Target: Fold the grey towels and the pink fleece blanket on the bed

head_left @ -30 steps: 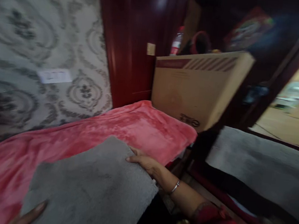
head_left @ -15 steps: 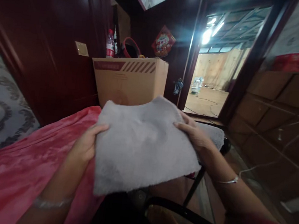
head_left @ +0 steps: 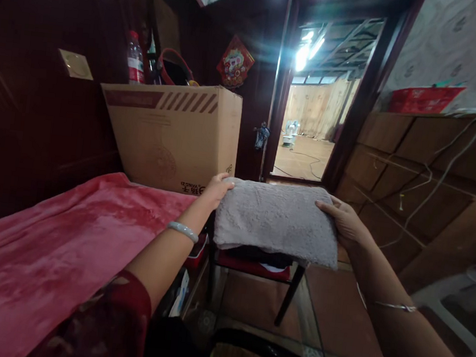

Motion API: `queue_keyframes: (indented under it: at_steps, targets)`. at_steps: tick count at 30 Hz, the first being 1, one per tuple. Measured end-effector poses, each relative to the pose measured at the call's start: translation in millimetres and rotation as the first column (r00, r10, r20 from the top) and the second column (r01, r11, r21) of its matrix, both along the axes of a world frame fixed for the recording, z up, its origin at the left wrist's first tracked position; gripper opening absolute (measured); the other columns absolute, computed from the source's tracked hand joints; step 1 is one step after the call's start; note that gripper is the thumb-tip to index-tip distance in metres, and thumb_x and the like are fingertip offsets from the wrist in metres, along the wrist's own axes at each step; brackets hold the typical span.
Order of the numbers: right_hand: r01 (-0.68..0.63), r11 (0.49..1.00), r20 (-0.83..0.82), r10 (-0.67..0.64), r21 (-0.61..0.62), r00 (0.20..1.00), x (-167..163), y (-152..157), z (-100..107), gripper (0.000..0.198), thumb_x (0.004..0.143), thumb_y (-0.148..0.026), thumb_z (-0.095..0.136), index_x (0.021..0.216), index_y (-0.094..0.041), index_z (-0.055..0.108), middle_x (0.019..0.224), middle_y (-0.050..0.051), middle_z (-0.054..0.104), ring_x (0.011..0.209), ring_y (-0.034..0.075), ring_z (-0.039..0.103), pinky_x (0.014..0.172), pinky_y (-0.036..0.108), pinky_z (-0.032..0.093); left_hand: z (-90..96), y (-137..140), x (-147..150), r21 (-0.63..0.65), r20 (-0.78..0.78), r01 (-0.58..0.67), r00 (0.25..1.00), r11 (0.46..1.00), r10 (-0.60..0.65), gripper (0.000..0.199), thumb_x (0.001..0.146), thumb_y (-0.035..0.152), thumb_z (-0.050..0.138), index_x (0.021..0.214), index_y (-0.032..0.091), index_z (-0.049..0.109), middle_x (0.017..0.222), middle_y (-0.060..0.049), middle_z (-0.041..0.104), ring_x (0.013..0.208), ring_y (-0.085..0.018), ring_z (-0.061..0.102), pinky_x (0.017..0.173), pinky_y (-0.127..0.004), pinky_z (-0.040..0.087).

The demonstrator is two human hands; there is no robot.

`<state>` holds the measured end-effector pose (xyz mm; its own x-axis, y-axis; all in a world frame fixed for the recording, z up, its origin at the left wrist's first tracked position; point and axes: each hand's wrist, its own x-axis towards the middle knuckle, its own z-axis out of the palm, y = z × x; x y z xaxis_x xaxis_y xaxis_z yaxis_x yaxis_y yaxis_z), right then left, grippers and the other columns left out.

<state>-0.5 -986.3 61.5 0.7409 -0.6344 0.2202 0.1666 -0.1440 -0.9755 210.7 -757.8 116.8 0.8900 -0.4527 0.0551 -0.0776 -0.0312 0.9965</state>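
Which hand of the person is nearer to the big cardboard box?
Left. The left hand is close to the cardboard box, by its lower corner; the right hand is farther off, across the grey cloth.

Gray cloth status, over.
Left hand gripping far left corner; right hand gripping right side. Gray cloth over red seat, contact unclear. No obstruction seen.

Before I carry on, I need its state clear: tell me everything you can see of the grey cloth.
The grey cloth is light in shade, roughly rectangular, and looks soft and plush, with small ripples. It lies spread out, its near edge slightly uneven. The left hand grips its far left corner, the right hand its right side. It is above a dark-legged, red-topped seat, with dark material showing beneath; whether it rests there is unclear.
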Motion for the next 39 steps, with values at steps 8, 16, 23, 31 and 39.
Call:
queue_keyframes:
  at_steps: [8, 16, 23, 31, 39]
  targets:
    - [0.197, 0.953, 0.081, -0.182, -0.23, 0.98, 2, -9, 6, 0.07, 0.073, -0.042, 0.072, 0.138, -0.022, 0.056, 0.116, 0.008, 0.07, 0.093, 0.025, 0.068, 0.076, 0.037, 0.057, -2.8, -2, 14, 0.013, 0.257, 0.065, 0.964, 0.998, -0.066, 0.054, 0.08, 0.011, 0.063, 0.133, 0.011, 0.06, 0.132, -0.014, 0.066, 0.115, -0.023, 0.064, 0.103, -0.035, 0.048]
    - [0.357, 0.581, 0.038, -0.488, -0.731, 0.872, -17, -9, 3, 0.042, 0.084, -0.047, 0.062, 0.114, -0.021, 0.074, 0.093, 0.011, 0.066, 0.085, 0.028, 0.064, 0.08, 0.046, 0.054, -20.6, 2, 25, 0.198, 0.534, -0.023, 0.841, 0.98, -0.088, 0.038, 0.087, 0.023, 0.06, 0.122, 0.011, 0.067, 0.133, -0.017, 0.065, 0.126, -0.027, 0.058, 0.113, -0.038, 0.038]
    - [0.273, 0.162, 0.203, -0.35, -0.948, 0.914, 4, 25, 33, 0.059, 0.093, -0.06, 0.051, 0.142, -0.029, 0.056, 0.148, 0.014, 0.047, 0.136, 0.041, 0.04, 0.109, 0.064, 0.033, -6.9, 10, 13, 0.311, 0.806, -0.209, 0.575, 0.927, -0.141, 0.066, 0.088, 0.048, 0.063, 0.142, 0.012, 0.052, 0.145, -0.019, 0.053, 0.136, -0.035, 0.045, 0.116, -0.048, 0.03]
    - [-0.11, 0.146, -0.137, -0.197, -0.983, 0.971, 26, 16, 18, 0.082, 0.088, -0.076, 0.047, 0.151, -0.023, 0.045, 0.144, 0.016, 0.054, 0.127, 0.04, 0.051, 0.105, 0.057, 0.039, -19.7, -4, 7, 0.557, 0.789, 0.003, 0.311, 0.831, -0.53, 0.081, 0.078, 0.066, 0.07, 0.142, 0.021, 0.053, 0.139, -0.015, 0.059, 0.129, -0.036, 0.052, 0.113, -0.048, 0.033]
    - [-0.076, 0.132, -0.104, -0.22, -0.988, 0.97, 26, 16, 14, 0.079, 0.088, -0.076, 0.048, 0.148, -0.025, 0.047, 0.142, 0.015, 0.056, 0.123, 0.039, 0.053, 0.102, 0.055, 0.041, -26.3, -3, 13, 0.53, 0.795, 0.038, 0.326, 0.847, -0.512, 0.077, 0.076, 0.064, 0.073, 0.14, 0.025, 0.055, 0.135, -0.012, 0.062, 0.128, -0.035, 0.053, 0.114, -0.047, 0.031]
